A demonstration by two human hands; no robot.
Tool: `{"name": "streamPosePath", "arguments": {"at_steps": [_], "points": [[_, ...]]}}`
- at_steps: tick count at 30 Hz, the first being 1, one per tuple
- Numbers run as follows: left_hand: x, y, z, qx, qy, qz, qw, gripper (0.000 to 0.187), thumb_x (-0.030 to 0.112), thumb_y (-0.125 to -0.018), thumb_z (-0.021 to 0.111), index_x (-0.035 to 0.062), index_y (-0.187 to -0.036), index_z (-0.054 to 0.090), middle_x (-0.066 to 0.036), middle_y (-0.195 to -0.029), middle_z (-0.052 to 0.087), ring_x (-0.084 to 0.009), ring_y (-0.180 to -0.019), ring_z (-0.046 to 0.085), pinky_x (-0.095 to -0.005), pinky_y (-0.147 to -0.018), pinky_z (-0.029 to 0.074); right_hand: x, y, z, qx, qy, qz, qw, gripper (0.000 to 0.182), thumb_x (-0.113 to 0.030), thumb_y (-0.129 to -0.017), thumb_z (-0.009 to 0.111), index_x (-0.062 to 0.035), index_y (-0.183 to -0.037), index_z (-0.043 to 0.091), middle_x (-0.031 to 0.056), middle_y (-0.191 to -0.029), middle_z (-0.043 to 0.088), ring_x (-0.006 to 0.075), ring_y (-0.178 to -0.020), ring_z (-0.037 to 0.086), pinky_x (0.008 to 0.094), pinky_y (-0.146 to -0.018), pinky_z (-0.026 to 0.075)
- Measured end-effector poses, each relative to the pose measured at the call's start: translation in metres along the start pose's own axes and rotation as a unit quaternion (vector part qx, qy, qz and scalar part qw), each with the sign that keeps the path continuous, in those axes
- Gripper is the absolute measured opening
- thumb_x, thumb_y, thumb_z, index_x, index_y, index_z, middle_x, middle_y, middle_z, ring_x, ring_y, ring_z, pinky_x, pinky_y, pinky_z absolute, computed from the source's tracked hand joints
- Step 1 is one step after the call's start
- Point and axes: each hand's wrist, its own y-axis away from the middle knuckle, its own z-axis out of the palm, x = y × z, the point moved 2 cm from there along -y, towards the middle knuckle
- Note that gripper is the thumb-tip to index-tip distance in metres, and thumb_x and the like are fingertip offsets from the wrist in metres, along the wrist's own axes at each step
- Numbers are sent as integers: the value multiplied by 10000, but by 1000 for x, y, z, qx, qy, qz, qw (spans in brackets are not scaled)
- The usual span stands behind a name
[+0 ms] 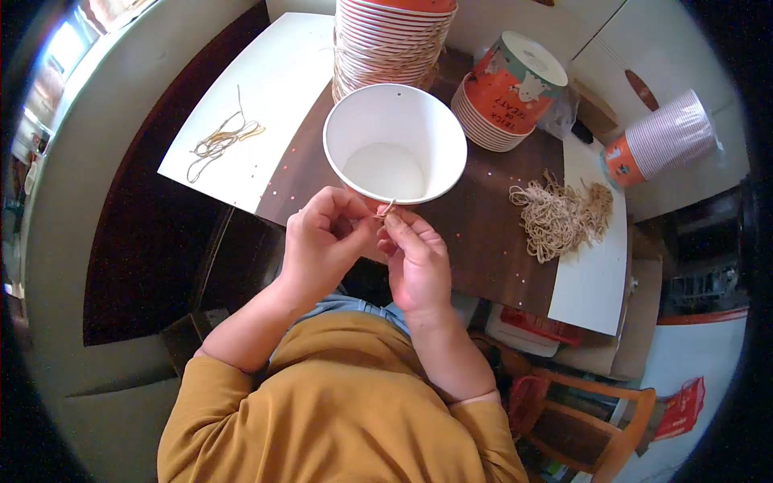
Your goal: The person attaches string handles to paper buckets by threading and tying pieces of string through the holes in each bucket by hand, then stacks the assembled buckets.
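Both hands meet at near rim of white paper bucket (394,145). Left hand (322,241) and right hand (415,258) pinch short string end (387,208), poking up toward rim, between fingertips.

One open paper bucket (394,143), three bucket stacks (392,40), two string bundles (561,213)

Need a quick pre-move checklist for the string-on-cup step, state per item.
1. String end pinched at the cup rim between both hands: ok.
2. Left hand and right hand close together at the near rim: ok.
3. White cup open and facing the camera, inside bare: ok.
4. Rim hole on the far side visible: ok; near hole: cannot tell, fingers cover it.
5. Spare string pile lying on the table to the right: ok.
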Motion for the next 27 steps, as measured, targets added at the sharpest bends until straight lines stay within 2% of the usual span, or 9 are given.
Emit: {"name": "streamPosePath", "arguments": {"at_steps": [3, 6, 9, 12, 15, 24, 27], "points": [[-4, -1, 3, 7, 57, -23, 998, 126, 45, -789, 690, 11, -847, 583, -21, -721, 647, -30, -625, 581, -203, -550, 476, 2, -2, 3, -29, -76, 32, 996, 167, -150, -904, 600, -57, -1026, 667, 18, -968, 674, 96, -806, 583, 243, -729, 454], [-4, 0, 5, 21, 9, 1, 1000, 122, 38, -769, 700, 21, -823, 592, -40, -722, 644, -51, -624, 598, -209, -548, 478, 2, -1, 4, -28, -113, 78, 990, 173, -179, -906, 606, -72, -1026, 671, 6, -971, 672, 92, -815, 575, 236, -730, 436], [0, 0, 5, 10, -100, 89, 991, 110, 28, -742, 709, 25, -805, 619, -66, -754, 652, -92, -641, 632, -228, -555, 497, 1, 3, 7, -22, -113, 82, 990, 176, -196, -925, 583, -83, -1029, 667, -5, -952, 653, 77, -832, 553, 247, -735, 411], [5, 1, 6, 34, -132, 197, 971, 115, 10, -714, 714, 27, -809, 651, -84, -827, 665, -127, -650, 645, -245, -561, 511, 3, 3, 8, -14, -107, 61, 992, 180, -217, -909, 612, -93, -1021, 678, -23, -936, 665, 70, -792, 558, 230, -701, 417], [8, 3, 7, 33, -112, 237, 964, 146, -1, -708, 714, 17, -845, 666, -96, -889, 668, -138, -667, 651, -251, -558, 520, 2, 6, 10, 13, -107, 63, 992, 185, -225, -907, 617, -91, -1019, 680, -30, -917, 660, 59, -775, 549, 226, -686, 411], [16, 4, 7, 2, -119, 225, 967, 166, -10, -706, 709, 7, -864, 661, -101, -913, 657, -144, -699, 651, -251, -555, 536, 5, 4, 10, 19, -106, 40, 993, 169, -189, -905, 607, -95, -1024, 681, -43, -897, 653, 56, -751, 546, 210, -665, 396], [6, 3, 7, 24, -143, 254, 956, 167, -12, -704, 707, 14, -861, 656, -99, -893, 651, -152, -684, 647, -253, -558, 535, 2, 8, 9, 34, -105, 64, 992, 152, -186, -895, 616, -104, -1005, 683, -51, -889, 653, 57, -751, 547, 213, -675, 397]]}}
